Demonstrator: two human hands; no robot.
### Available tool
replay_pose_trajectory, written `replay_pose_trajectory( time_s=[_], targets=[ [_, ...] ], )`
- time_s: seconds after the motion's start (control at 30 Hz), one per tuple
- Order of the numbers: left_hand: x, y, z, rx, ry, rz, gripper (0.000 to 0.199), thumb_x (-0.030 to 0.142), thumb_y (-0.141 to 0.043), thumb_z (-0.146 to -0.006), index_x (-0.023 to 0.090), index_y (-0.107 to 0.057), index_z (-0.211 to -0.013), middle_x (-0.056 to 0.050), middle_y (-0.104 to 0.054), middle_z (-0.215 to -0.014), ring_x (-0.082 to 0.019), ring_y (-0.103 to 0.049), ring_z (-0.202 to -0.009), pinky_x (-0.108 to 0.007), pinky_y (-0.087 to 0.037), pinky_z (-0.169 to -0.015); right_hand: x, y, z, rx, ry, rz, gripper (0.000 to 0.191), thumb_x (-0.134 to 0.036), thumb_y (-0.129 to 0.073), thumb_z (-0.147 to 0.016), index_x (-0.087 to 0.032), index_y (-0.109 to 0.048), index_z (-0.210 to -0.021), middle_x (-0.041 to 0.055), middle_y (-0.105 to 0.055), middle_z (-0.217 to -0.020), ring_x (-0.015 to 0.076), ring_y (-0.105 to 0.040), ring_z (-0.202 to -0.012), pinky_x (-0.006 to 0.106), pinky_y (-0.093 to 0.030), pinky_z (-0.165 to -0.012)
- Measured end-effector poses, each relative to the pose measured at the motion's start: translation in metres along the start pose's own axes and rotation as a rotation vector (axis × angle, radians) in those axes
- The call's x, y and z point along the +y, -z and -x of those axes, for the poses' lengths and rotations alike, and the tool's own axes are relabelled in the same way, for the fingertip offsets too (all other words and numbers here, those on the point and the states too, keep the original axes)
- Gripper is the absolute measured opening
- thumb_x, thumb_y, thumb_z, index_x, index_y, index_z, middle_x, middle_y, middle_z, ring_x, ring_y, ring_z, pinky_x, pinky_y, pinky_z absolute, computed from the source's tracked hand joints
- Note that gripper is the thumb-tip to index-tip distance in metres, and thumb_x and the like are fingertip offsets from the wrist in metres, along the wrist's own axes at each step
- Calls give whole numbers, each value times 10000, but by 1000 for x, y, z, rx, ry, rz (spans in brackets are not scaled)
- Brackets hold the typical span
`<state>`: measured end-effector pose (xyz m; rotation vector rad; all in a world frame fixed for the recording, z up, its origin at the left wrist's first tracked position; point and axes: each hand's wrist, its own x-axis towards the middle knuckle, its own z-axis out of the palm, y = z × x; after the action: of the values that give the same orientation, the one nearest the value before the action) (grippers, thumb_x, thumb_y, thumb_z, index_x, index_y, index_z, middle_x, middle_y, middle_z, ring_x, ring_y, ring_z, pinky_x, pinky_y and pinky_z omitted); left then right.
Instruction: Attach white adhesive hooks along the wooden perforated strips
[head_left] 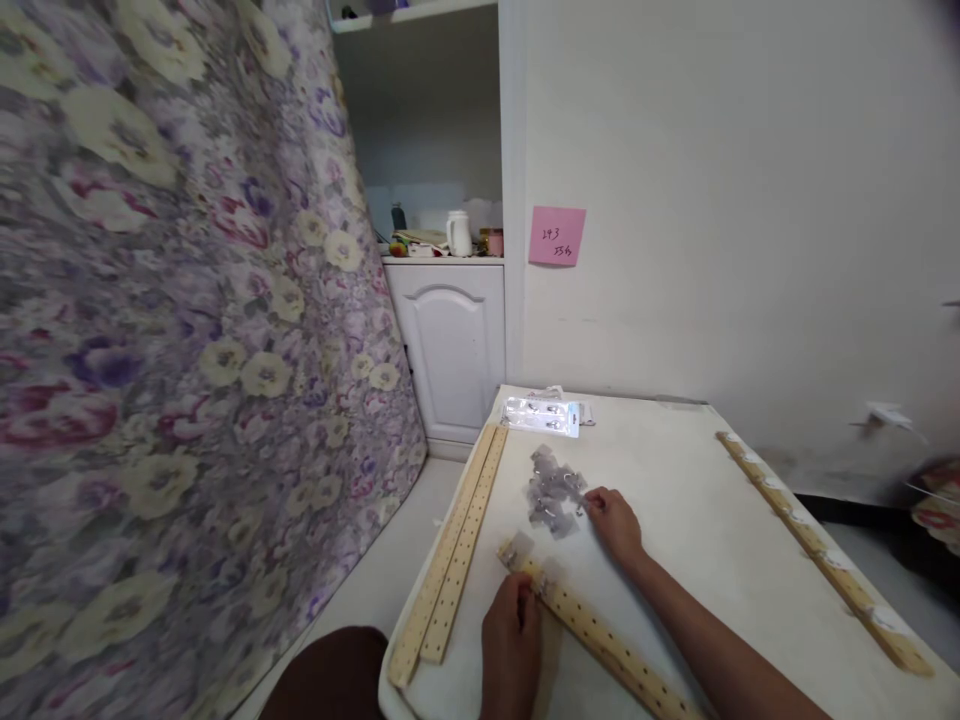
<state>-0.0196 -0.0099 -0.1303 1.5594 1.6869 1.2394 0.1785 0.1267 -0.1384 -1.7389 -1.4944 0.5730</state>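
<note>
"So, how many drilled wooden strips are out?"

"4: 2 pale strips (463,560) side by side at lower centre-left, 1 middle strip (600,640) running from the centre to the bottom edge, and 1 far strip (814,548) at lower right, with about 6 whitish pieces (796,516) along it."

"And the small grey packets (551,490)?"

"Heaped and overlapping just below centre, so I can't count them. 2 more clear packets (520,545) lie at the upper end of the middle strip. Above the heap there's 1 long clear pack (541,415)."

"Any writing?"

"1 pink note (556,237) on the wall, upper centre-right. Its top line looks like 243; the line under it I can't make out. The long pack has a blue-and-white end, too small to read. No brand is legible."

"Where are the fingers?"

"The right hand (616,525) has its thumb and index pinched on 1 grey packet at the heap's right edge, the packet right at the fingertips. The left hand (512,630) is lower, fingers bent against the middle strip near its upper end, with the 2 clear packets just beyond and beside the fingertips. Whether they grip the strip or only press it, I can't tell."
</note>
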Motion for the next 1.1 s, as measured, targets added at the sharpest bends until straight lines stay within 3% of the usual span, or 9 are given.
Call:
replay_pose_trajectory(
  time_s=[0.2,0.3,0.43,0.77,0.9,1.03,1.1],
  targets=[
    [0,-1,-1,-2,-23,-17,199,342,-448,-878,215,-601,-866,-14,-660,-737,-193,-619,-682,-275,-453,-644,0,12,11,-14,49,-120,130,-312,-533,-739,-210,-609,-710,40,-606,-848,195,-580,-791,304,-441,-756],
    [1,-1,-2,17,-36,-13,200,329,-447,-872,216,-611,-869,-16,-665,-741,-195,-620,-686,-277,-453,-646,3,23,22,-93,12,-213,153,-353,-525,-727,-213,-571,-687,8,-605,-689,177,-585,-638,286,-454,-612],
    [3,0,-1,34,-57,-24,189,305,-448,-863,220,-617,-861,-9,-669,-752,-191,-622,-691,-272,-450,-648,9,36,37,-233,-69,-347,199,-411,-535,-694,-213,-520,-691,-53,-533,-504,122,-489,-411,237,-374,-420],
    [6,1,-1,55,-47,-12,204,334,-465,-860,202,-616,-894,2,-637,-724,-174,-592,-671,-262,-445,-635,-2,73,81,-474,-98,-562,283,-448,-643,-666,-184,-551,-711,-76,-497,-501,84,-474,-414,211,-399,-414],
    [15,7,10,71,-70,19,232,348,-458,-870,196,-620,-935,-4,-626,-751,-164,-582,-675,-260,-466,-640,-5,80,97,-522,-131,-602,330,-477,-667,-651,-185,-542,-739,-71,-521,-505,93,-506,-418,217,-418,-426],
    [37,0,37,-41,-282,15,211,265,-504,-849,220,-629,-1013,-65,-620,-1003,-196,-597,-912,-307,-504,-776,-9,84,112,-570,-98,-620,305,-469,-634,-702,-184,-538,-755,-64,-533,-552,67,-454,-390,202,-373,-406],
    [48,-11,48,-139,-380,3,386,244,-609,-780,243,-582,-1166,-94,-547,-1215,-244,-510,-1150,-388,-457,-953,-11,86,118,-595,-60,-628,263,-431,-622,-720,-185,-538,-760,-67,-518,-549,66,-438,-396,203,-363,-414]
  ],
)
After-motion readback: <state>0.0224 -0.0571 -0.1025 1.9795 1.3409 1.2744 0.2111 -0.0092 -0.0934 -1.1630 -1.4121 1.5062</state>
